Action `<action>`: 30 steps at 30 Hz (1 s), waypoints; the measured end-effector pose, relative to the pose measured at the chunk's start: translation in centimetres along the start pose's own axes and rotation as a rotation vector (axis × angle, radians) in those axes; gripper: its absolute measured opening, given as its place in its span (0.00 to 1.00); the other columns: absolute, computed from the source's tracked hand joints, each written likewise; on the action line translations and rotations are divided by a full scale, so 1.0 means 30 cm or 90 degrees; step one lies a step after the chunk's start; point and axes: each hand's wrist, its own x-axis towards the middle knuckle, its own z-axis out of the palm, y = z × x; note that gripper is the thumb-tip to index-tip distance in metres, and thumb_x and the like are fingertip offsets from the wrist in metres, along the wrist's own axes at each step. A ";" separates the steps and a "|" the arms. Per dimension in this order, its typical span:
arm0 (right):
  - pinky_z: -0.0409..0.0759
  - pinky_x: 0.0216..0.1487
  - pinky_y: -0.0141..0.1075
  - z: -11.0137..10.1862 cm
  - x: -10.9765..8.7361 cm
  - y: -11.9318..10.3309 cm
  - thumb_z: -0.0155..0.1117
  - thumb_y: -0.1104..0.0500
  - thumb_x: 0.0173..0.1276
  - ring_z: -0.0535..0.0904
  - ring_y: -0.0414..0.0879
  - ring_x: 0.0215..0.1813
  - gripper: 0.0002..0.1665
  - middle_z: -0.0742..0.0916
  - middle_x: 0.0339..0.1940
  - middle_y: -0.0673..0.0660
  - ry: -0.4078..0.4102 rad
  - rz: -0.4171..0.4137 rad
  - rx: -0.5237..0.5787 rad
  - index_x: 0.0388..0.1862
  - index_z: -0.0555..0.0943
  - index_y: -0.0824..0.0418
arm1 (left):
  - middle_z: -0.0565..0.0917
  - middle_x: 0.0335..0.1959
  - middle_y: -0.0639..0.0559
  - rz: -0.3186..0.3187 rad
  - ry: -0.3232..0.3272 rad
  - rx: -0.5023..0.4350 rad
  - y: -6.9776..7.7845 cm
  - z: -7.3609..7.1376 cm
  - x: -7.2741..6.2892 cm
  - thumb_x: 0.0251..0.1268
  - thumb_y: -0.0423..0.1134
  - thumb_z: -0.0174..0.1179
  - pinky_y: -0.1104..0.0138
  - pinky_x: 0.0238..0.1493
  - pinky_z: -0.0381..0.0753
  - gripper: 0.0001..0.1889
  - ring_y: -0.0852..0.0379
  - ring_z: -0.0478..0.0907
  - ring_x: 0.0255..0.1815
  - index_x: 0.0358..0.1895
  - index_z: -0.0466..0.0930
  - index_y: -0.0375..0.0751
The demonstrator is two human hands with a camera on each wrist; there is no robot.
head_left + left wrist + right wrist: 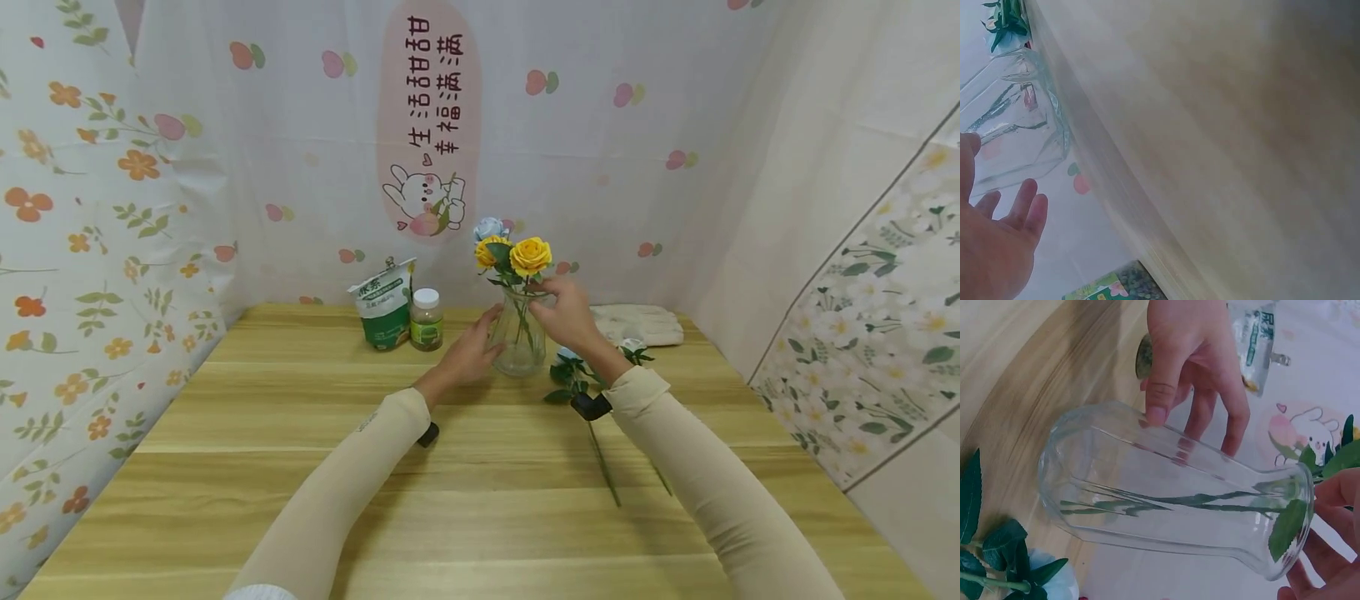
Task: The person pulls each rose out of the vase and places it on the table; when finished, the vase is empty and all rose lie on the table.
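A clear glass vase (517, 354) stands upright on the table, holding two yellow roses (530, 257) and a light blue rose (491, 229). Their green stems (1197, 500) show through the glass. On the vase's left side, my left hand (468, 346) has its thumb and spread, relaxed fingers about the wall, touching it lightly. At the mouth, my right hand (566, 312) pinches the front yellow rose just under its bloom, fingers beside the rim. Its exact contact with the stem is partly hidden. A leaf (1288, 530) lies inside the neck.
Beneath my right forearm lie a light blue rose (567, 354) and a white rose (633, 343), stems toward me. A white glove (645, 325) rests behind them. To the left stand a green-and-white pouch (386, 308) and a white-capped jar (427, 321). A printed curtain (315, 150) hangs behind.
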 end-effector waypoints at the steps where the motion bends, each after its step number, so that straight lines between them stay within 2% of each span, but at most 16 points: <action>1: 0.69 0.30 0.43 0.004 0.002 -0.001 0.58 0.65 0.69 0.73 0.57 0.27 0.16 0.84 0.58 0.64 -0.006 0.005 0.003 0.53 0.85 0.67 | 0.63 0.76 0.43 -0.002 -0.002 0.001 0.000 0.000 0.000 0.74 0.38 0.58 0.51 0.61 0.75 0.39 0.42 0.74 0.63 0.80 0.45 0.43; 3: 0.66 0.25 0.39 0.008 0.003 0.000 0.58 0.65 0.69 0.69 0.50 0.20 0.16 0.83 0.59 0.64 -0.011 0.012 0.007 0.53 0.85 0.67 | 0.63 0.76 0.43 -0.003 -0.004 0.007 -0.002 0.001 0.000 0.74 0.39 0.58 0.51 0.61 0.75 0.39 0.43 0.75 0.63 0.80 0.45 0.44; 4: 0.64 0.21 0.37 0.010 0.004 0.002 0.58 0.65 0.69 0.63 0.48 0.15 0.16 0.83 0.59 0.64 -0.015 0.018 0.011 0.53 0.84 0.67 | 0.62 0.76 0.44 -0.005 -0.007 0.013 -0.003 0.001 0.000 0.75 0.39 0.57 0.52 0.61 0.75 0.39 0.43 0.75 0.63 0.80 0.44 0.45; 7: 0.59 0.15 0.35 0.012 0.007 0.005 0.58 0.65 0.70 0.54 0.43 0.09 0.17 0.85 0.57 0.64 -0.021 0.028 0.020 0.55 0.84 0.66 | 0.62 0.76 0.44 -0.005 -0.005 0.020 -0.006 0.002 0.000 0.75 0.40 0.57 0.52 0.61 0.75 0.39 0.44 0.74 0.64 0.80 0.44 0.45; 13: 0.62 0.16 0.34 0.014 0.015 0.006 0.60 0.64 0.70 0.56 0.39 0.10 0.17 0.84 0.58 0.64 -0.025 0.034 0.031 0.56 0.83 0.65 | 0.62 0.76 0.45 -0.011 -0.003 0.028 -0.007 -0.001 -0.001 0.75 0.41 0.57 0.53 0.64 0.73 0.38 0.44 0.70 0.68 0.80 0.44 0.46; 17: 0.65 0.17 0.36 0.013 0.020 0.003 0.60 0.64 0.70 0.59 0.44 0.10 0.16 0.83 0.58 0.64 -0.026 0.040 0.032 0.55 0.83 0.66 | 0.62 0.76 0.44 -0.008 -0.005 0.029 -0.008 0.000 -0.001 0.75 0.41 0.56 0.52 0.64 0.73 0.38 0.44 0.69 0.69 0.80 0.44 0.45; 19: 0.71 0.23 0.40 0.010 0.022 0.002 0.60 0.63 0.70 0.69 0.51 0.15 0.17 0.83 0.58 0.65 -0.025 0.041 0.030 0.55 0.83 0.67 | 0.62 0.76 0.44 -0.008 -0.006 0.029 -0.009 0.001 -0.001 0.76 0.41 0.56 0.52 0.65 0.72 0.38 0.44 0.69 0.69 0.80 0.44 0.45; 21: 0.79 0.35 0.46 0.008 0.022 0.002 0.60 0.63 0.71 0.80 0.58 0.30 0.17 0.83 0.57 0.66 -0.025 0.042 0.029 0.55 0.83 0.68 | 0.61 0.76 0.44 -0.008 -0.009 0.027 -0.009 0.001 0.000 0.76 0.40 0.56 0.53 0.65 0.72 0.38 0.44 0.69 0.69 0.80 0.43 0.45; 23: 0.79 0.49 0.53 0.007 0.023 0.002 0.60 0.63 0.72 0.81 0.62 0.49 0.17 0.82 0.58 0.68 -0.020 0.043 0.038 0.55 0.83 0.69 | 0.61 0.77 0.44 -0.009 -0.009 0.026 -0.008 0.000 0.001 0.76 0.40 0.56 0.53 0.64 0.73 0.38 0.45 0.70 0.68 0.80 0.44 0.45; 25: 0.75 0.59 0.56 0.008 0.024 0.001 0.60 0.63 0.72 0.76 0.62 0.61 0.16 0.83 0.56 0.68 -0.008 0.034 0.049 0.54 0.83 0.69 | 0.61 0.77 0.45 -0.010 -0.009 0.022 -0.007 -0.002 0.001 0.75 0.40 0.56 0.54 0.64 0.73 0.38 0.45 0.71 0.68 0.80 0.44 0.45; 27: 0.74 0.59 0.57 0.009 0.025 -0.004 0.59 0.63 0.72 0.76 0.61 0.60 0.14 0.84 0.54 0.67 0.012 0.017 0.067 0.52 0.84 0.69 | 0.61 0.77 0.45 -0.012 -0.009 0.019 -0.006 -0.003 0.001 0.75 0.39 0.56 0.53 0.64 0.73 0.38 0.45 0.71 0.67 0.80 0.44 0.45; 30: 0.78 0.51 0.54 0.013 0.029 -0.008 0.57 0.65 0.72 0.79 0.59 0.53 0.13 0.84 0.51 0.66 0.057 -0.018 0.080 0.49 0.85 0.69 | 0.61 0.77 0.44 -0.011 -0.007 0.015 -0.004 -0.003 0.001 0.74 0.37 0.57 0.52 0.63 0.73 0.38 0.43 0.71 0.67 0.80 0.45 0.45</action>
